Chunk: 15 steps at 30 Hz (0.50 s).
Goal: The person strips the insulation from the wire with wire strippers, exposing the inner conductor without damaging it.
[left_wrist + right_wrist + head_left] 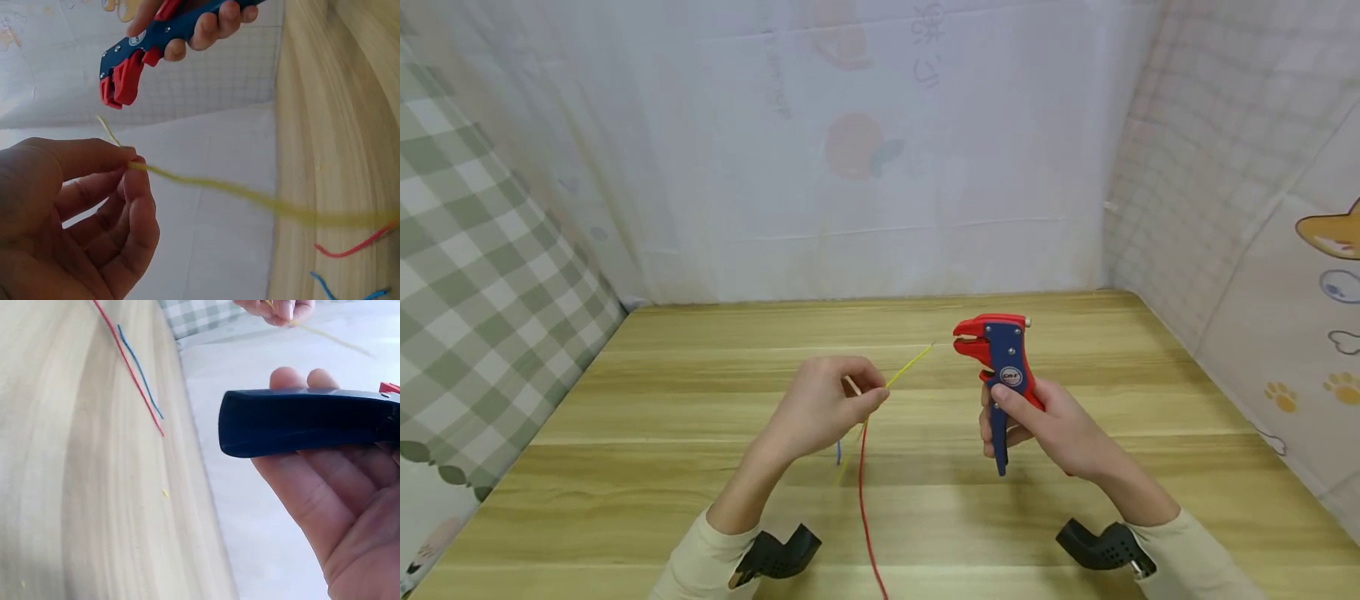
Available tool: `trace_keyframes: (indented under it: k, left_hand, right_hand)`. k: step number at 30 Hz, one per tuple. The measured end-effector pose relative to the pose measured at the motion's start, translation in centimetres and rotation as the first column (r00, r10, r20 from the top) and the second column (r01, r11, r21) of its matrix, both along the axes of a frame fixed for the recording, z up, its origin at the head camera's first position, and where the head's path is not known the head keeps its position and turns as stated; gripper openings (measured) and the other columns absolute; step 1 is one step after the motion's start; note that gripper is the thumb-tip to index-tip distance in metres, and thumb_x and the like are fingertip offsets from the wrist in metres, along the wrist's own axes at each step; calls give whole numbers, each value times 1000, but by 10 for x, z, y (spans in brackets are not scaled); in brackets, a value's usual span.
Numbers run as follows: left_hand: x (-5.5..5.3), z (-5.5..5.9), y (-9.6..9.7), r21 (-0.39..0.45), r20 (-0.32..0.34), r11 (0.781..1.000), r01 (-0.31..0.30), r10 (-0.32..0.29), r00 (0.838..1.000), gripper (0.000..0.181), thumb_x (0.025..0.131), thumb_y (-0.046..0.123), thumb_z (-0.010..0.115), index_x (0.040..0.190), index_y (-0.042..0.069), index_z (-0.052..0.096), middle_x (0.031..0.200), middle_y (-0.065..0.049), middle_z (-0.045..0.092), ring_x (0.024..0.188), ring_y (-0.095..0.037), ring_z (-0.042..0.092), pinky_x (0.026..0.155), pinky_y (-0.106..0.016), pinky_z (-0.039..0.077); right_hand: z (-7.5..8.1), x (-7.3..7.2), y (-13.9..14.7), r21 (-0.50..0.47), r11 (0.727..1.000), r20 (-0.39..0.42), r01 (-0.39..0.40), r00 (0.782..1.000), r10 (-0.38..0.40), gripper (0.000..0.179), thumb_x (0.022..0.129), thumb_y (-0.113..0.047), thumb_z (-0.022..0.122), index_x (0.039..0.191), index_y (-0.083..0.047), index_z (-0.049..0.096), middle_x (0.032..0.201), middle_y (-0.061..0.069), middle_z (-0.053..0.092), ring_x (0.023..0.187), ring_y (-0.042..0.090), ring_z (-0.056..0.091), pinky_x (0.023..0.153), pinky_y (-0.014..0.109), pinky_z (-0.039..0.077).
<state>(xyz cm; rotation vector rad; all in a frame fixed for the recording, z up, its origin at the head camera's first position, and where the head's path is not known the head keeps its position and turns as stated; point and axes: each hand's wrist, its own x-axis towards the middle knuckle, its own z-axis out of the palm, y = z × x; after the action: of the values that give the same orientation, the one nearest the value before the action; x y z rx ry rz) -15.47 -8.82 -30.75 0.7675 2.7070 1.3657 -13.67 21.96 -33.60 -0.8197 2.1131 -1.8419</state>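
Note:
My left hand (831,404) pinches a yellow wire (912,365) between thumb and index finger, over the table. The wire's end points up and right, a short way from the red nose of a wire stripper (1010,354). That tool has a blue and red body, and its red jaws are parted with nothing between them. My right hand (1052,421) grips its handles, thumb lying on the blue side. In the left wrist view the yellow wire (215,184) trails away from the fingertips, past the table edge side.
On the wooden table (662,500) lie a red wire (865,508) and a short blue wire (139,369), side by side. A small yellow scrap (165,494) rests on the wood. Printed cloth (880,208) hangs behind, with green-checked cloth (482,217) at left.

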Motion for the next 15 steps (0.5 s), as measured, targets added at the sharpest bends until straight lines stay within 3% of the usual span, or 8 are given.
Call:
trace_keyframes:
  k: [2,5,7,10,12,15]
  left_hand:
    - [-1,0,2,124,174,992,31,-53,983,4,96,11,74,95,10,77,85,-4,72,64,-14,68,66,-33,60]
    - [-5,-3,9,278,381,959,47,-155,912,10,96,12,74,100,2,74,85,-7,70,65,-18,70,70,-39,64]
    - [-10,-11,18,329,462,942,57,-214,861,17,96,12,74,103,-3,72,85,-7,70,65,-18,71,73,-42,65]
    - [-18,-29,32,359,547,932,53,-256,797,19,96,9,72,105,-8,70,83,-5,70,65,-15,72,72,-38,65]
    - [-23,-42,39,349,587,937,30,-244,772,19,97,7,70,104,-10,69,80,-3,69,64,-13,72,70,-34,65]
    - [-27,-59,44,278,620,961,-9,-172,766,12,97,5,69,94,-7,69,72,-4,68,60,-10,69,62,-26,61]
  right_hand:
    - [4,-1,4,-23,999,-18,26,999,-26,21,115,-12,37,112,-3,56,88,4,71,75,26,76,73,48,65]
    - [10,-2,9,-59,996,-45,64,997,-66,21,115,-12,37,112,-5,56,88,3,72,75,25,76,73,47,65]
    - [12,-2,12,-79,994,-58,82,995,-86,21,115,-11,37,112,-6,57,88,3,72,75,24,76,73,46,65]
    - [14,-2,14,-89,991,-65,99,992,-105,20,115,-11,38,113,-6,57,88,4,72,75,23,76,72,46,66]
    - [15,-1,14,-82,990,-64,111,991,-116,19,115,-11,39,113,-5,57,88,4,72,75,24,77,72,45,66]
    - [14,1,12,-64,990,-56,124,990,-128,18,114,-12,41,113,-4,57,88,5,72,75,25,76,73,44,66]
